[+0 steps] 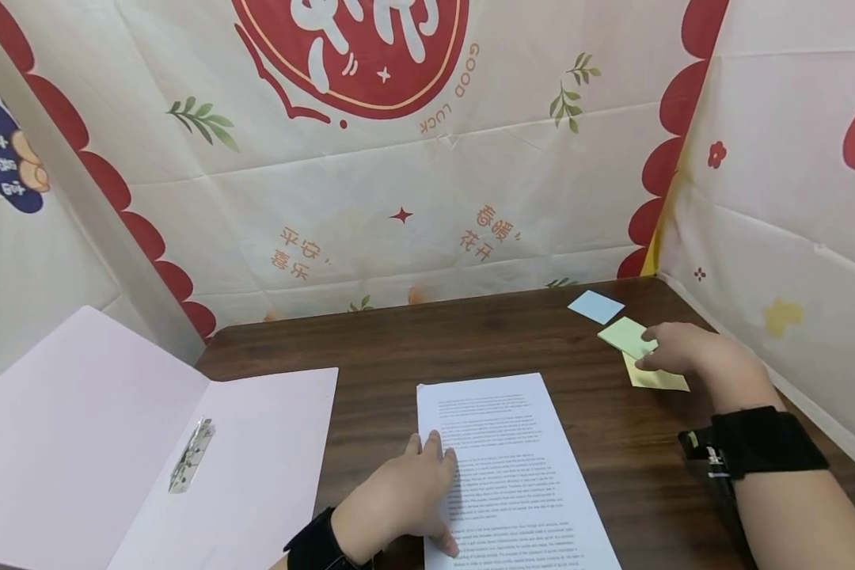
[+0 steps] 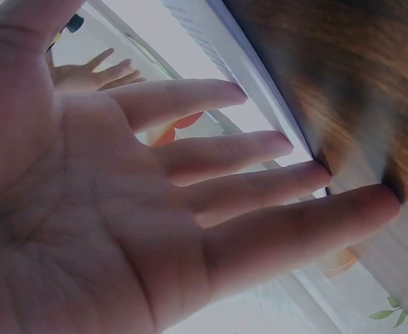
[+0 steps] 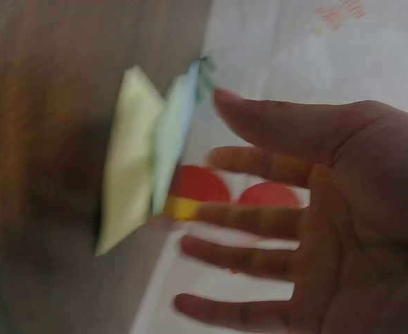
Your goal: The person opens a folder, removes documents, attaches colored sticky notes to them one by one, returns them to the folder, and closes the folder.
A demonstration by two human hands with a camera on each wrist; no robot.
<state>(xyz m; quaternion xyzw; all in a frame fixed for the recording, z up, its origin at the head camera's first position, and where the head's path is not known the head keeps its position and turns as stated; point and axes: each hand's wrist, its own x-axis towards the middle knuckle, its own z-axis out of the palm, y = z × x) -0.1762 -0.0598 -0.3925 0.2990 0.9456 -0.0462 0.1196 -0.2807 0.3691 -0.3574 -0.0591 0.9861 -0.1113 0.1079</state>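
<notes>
Left hand (image 1: 399,499): is being laid on the printed sheet (image 1: 513,467) at the near centre of the wooden table (image 1: 385,340), fingers (image 2: 260,146) straight and slightly spread, nothing being gripped.
Printed sheet: is being pressed flat along its left edge, near the middle of the table.
Pink folder (image 1: 114,451): is being left lying open at the near left, its metal clip (image 1: 191,455) showing.
Right hand (image 1: 691,352): is being held over the yellow sticky note (image 1: 659,378) at the right, fingers (image 3: 260,223) spread and open; the thumb is touching the green sticky note (image 1: 625,336).
Blue sticky note (image 1: 595,306): is being left apart, farthest back.
</notes>
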